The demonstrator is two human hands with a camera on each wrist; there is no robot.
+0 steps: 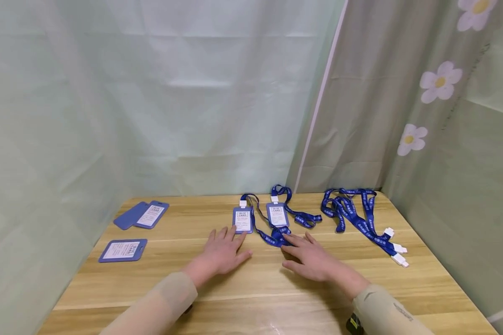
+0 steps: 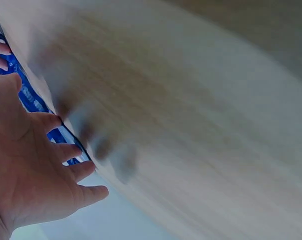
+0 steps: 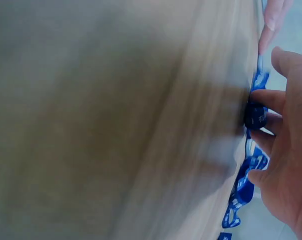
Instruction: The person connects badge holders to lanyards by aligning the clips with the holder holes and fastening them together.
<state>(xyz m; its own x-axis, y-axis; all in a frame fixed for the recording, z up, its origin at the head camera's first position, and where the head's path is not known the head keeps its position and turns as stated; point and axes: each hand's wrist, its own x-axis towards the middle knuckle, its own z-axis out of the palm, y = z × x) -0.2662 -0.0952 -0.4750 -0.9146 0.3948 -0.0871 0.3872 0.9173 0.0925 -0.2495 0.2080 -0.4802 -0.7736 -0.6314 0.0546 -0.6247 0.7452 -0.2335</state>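
In the head view, my left hand (image 1: 222, 251) lies palm down with its fingers spread, fingertips right at the lower edge of a blue badge holder (image 1: 242, 220) with a lanyard attached. My right hand (image 1: 312, 257) has its fingers extended, and their tips meet the bunched blue lanyard (image 1: 278, 236) of that holder. A second badge holder (image 1: 277, 214) stands just right of it, its own lanyard (image 1: 303, 217) trailing off to the right. From the right wrist view, the fingertips reach a dark blue lanyard bundle (image 3: 256, 116). The left wrist view shows the left fingers loosely extended.
On the left of the wooden table (image 1: 184, 298) lie a single badge holder (image 1: 123, 251) and an overlapping pair of badge holders (image 1: 151, 215). Several loose lanyards (image 1: 354, 215) with white clips (image 1: 399, 259) are heaped on the right. A pale curtain (image 1: 201, 102) hangs behind.
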